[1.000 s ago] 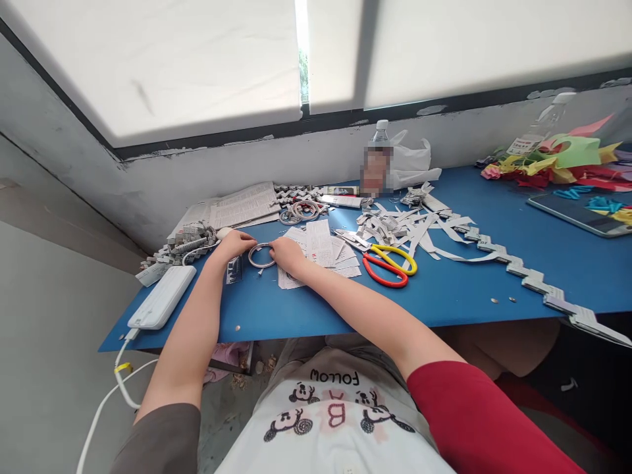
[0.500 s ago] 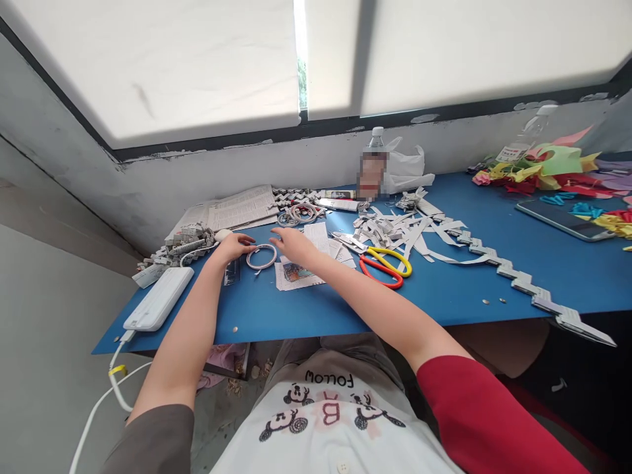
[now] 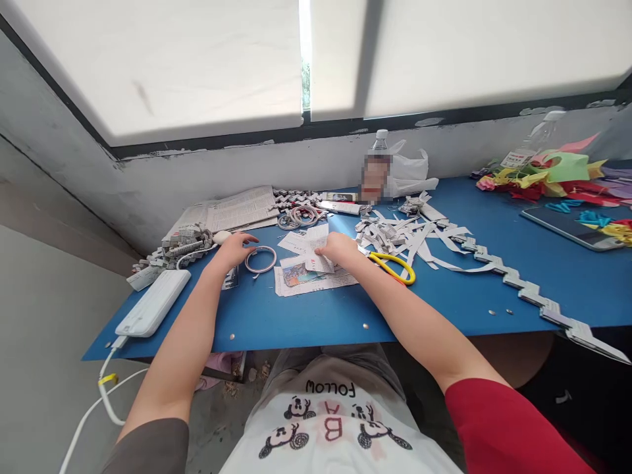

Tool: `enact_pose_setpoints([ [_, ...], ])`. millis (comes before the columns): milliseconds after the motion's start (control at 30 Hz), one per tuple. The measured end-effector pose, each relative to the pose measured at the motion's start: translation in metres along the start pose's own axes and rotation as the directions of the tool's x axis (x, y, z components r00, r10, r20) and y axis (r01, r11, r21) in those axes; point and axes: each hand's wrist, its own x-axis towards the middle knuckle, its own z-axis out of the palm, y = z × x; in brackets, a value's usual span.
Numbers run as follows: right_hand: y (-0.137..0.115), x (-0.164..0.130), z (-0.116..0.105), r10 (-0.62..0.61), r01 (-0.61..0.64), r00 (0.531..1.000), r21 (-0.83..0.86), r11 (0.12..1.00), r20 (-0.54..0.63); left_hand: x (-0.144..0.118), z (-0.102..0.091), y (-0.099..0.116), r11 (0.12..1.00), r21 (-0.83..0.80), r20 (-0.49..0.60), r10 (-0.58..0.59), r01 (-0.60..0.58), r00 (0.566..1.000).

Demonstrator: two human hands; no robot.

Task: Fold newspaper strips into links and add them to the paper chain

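On the blue table [image 3: 444, 303], the right hand [image 3: 338, 248] lies loosely spread on thin, floppy paper slips [image 3: 311, 253], best pinched at an edge, while the left hand [image 3: 237, 249] fingertips steady the light, stiff ring [image 3: 261, 259].

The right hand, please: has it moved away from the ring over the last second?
Yes. The right hand has left the ring and gone rightward to the paper slips, near the scissors.
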Motion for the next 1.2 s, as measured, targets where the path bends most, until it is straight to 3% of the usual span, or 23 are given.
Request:
enact_pose_setpoints([
  [100, 0.009, 0.001, -0.01, -0.019, 0.021, 1.0, 0.146, 0.989, -0.019, 0.0, 0.002, -0.001, 1.0, 0.006, -0.002, -0.001, 0.001, 1.0],
  [200, 0.019, -0.001, -0.026, -0.097, 0.128, 0.988, 0.288, 0.949, -0.12, -0.002, 0.0, 0.001, 1.0, -0.006, -0.061, 0.023, -0.024, 0.998],
  [233, 0.022, -0.002, -0.032, -0.128, 0.181, 0.978, 0.353, 0.918, -0.167, -0.004, -0.001, 0.004, 0.998, -0.024, -0.104, 0.049, -0.052, 0.993],
  [300, 0.027, -0.008, -0.042, -0.205, 0.29, 0.956, 0.578, 0.763, -0.21, -0.009, -0.001, 0.013, 0.984, -0.105, -0.221, 0.115, -0.141, 0.969],
  [367, 0.029, -0.016, -0.048, -0.396, 0.313, 0.917, 0.712, 0.629, -0.054, -0.016, 0.0, 0.028, 0.928, -0.268, -0.348, 0.158, -0.259, 0.924],
  [433, 0.028, -0.022, -0.048, -0.553, 0.277, 0.814, 0.721, 0.635, 0.175, -0.024, 0.004, 0.045, 0.795, -0.503, -0.39, 0.143, -0.34, 0.91],
  [500, 0.025, -0.026, -0.044, -0.56, 0.258, 0.756, 0.631, 0.732, 0.34, -0.031, 0.009, 0.06, 0.68, -0.657, -0.265, 0.197, -0.326, 0.944],
  [567, 0.021, -0.025, -0.037, -0.493, 0.265, 0.764, 0.494, 0.828, 0.417, -0.036, 0.017, 0.071, 0.67, -0.702, -0.076, 0.266, -0.241, 0.961],
  [667, 0.013, -0.022, -0.027, -0.447, 0.323, 0.769, 0.325, 0.889, 0.457, -0.039, 0.028, 0.077, 0.815, -0.554, 0.165, 0.309, -0.172, 0.937],
  [767, 0.009, -0.022, -0.019, -0.447, 0.383, 0.775, 0.231, 0.894, 0.446, -0.037, 0.037, 0.075, 0.89, -0.395, 0.227, 0.333, -0.226, 0.915],
  [900, 0.013, -0.025, -0.014, -0.48, 0.448, 0.819, 0.171, 0.877, 0.314, -0.036, 0.04, 0.07, 0.895, -0.291, 0.19, 0.401, -0.339, 0.896],
  [1033, 0.027, -0.029, -0.011, -0.529, 0.512, 0.828, 0.131, 0.849, 0.186, -0.038, 0.037, 0.067, 0.885, -0.119, 0.208, 0.466, -0.45, 0.86],
  [1100, 0.036, -0.032, -0.008, -0.572, 0.569, 0.81, 0.065, 0.82, 0.129, -0.041, 0.037, 0.066, 0.86, -0.008, 0.233, 0.497, -0.51, 0.836],
  [1200, 0.051, -0.038, -0.001, -0.686, 0.689, 0.725, -0.087, 0.72, 0.061, -0.052, 0.038, 0.064, 0.769, 0.187, 0.282, 0.554, -0.612, 0.783],
])
